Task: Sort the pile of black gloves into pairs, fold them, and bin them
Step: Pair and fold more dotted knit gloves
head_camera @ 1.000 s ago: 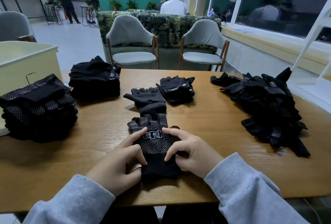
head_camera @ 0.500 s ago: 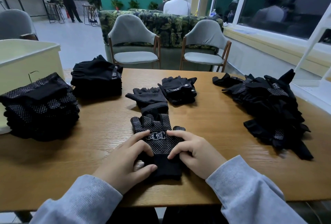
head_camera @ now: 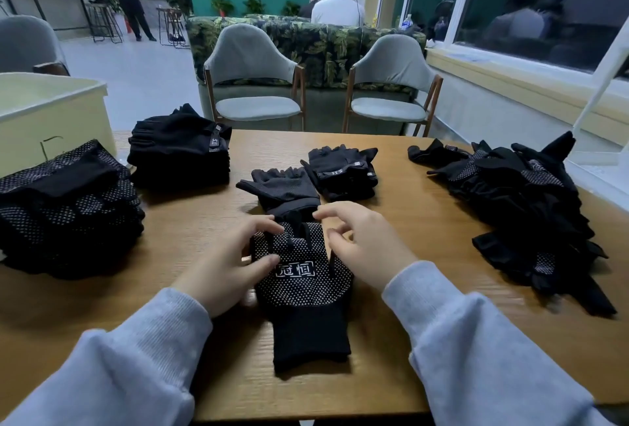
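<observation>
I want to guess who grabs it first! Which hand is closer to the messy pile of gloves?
Right. The right hand is beside the dotted glove, on the side of the messy pile. The left hand is on the glove's far side.
</observation>
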A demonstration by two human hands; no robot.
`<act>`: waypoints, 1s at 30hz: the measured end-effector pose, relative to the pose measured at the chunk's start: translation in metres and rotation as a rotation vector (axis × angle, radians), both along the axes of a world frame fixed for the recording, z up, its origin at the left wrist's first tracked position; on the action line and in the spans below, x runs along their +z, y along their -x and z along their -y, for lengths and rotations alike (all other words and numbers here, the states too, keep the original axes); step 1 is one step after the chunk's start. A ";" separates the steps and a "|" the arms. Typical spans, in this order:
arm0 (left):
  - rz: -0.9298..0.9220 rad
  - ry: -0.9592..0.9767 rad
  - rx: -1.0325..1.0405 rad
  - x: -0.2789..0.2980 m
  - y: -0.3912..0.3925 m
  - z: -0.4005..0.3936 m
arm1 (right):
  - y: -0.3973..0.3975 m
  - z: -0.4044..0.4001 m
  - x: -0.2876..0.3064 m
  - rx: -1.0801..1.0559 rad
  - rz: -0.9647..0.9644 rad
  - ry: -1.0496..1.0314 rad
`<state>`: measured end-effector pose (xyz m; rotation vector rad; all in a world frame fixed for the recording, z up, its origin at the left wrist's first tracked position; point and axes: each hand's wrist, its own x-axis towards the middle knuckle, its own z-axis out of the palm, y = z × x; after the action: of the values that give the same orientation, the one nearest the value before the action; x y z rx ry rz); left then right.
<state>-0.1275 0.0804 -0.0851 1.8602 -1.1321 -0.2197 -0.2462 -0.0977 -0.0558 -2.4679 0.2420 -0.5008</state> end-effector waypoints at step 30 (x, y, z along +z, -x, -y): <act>0.135 0.070 0.259 -0.013 -0.020 0.027 | -0.030 0.016 -0.029 -0.019 0.078 -0.073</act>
<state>-0.1077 0.0531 -0.0981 1.9593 -0.9621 0.0927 -0.2162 -0.1141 -0.0848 -2.3719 0.2479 -0.5846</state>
